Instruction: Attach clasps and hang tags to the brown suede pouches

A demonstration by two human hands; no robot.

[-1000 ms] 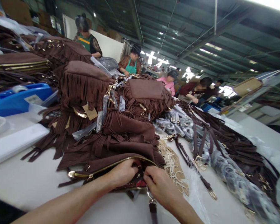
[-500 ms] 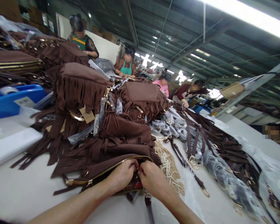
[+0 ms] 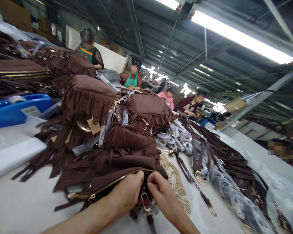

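A dark brown fringed handbag lies in front of me with its gold zipper open. My left hand is closed in a fist at the bag's mouth. What its fingers grip is hidden. Close beside it, my right hand pinches thumb and finger together at the right end of the opening; anything in that pinch is too small to make out. A gold metal clasp on a dark strap hangs between my hands, in front of the opening. Reddish lining shows inside the bag.
More fringed bags are piled behind. A blue tape dispenser and a white stack are at left. To the right lie tan pieces with white strings, loose straps and plastic-wrapped coils. Co-workers work beyond.
My hands have moved slightly apart at the bag's mouth. The gold clasp now shows plainly between them. The camera view has tilted up slightly and shifted.
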